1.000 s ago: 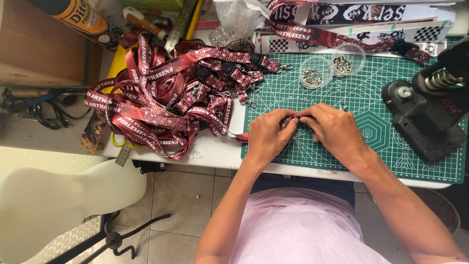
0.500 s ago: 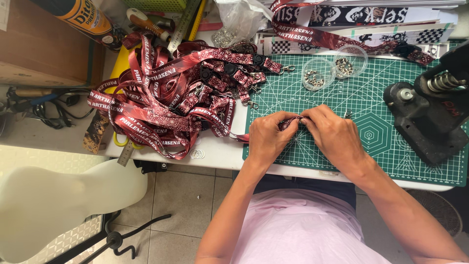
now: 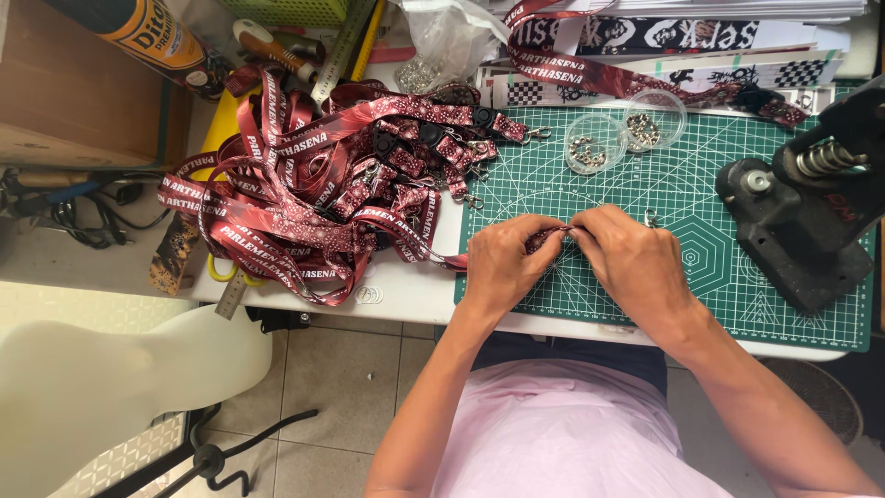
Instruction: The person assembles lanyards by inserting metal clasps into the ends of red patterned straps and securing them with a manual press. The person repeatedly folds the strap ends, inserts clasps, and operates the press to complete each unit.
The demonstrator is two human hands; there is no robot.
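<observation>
**Hands locked on the strap end, barely a shift**

Both hands together over the green cutting mat [image 3: 737, 184], fingertips meeting on the end of one dark red lanyard strap [image 3: 544, 238]. Left hand [image 3: 502, 263] pinching the strap from the pile side, right hand [image 3: 631, 263] closed on it from the other. Compared with half a second ago and a second ago: same spot, same pinch, only a slight tightening inward. Judged as fine fitting work at the strap tip, not finished. Strap trailing off left toward the heap of red lanyards [image 3: 313, 184]. Two small clear dishes of metal fittings [image 3: 595, 148] beyond the hands, black press tool [image 3: 797, 221] to the right, untouched.
</observation>
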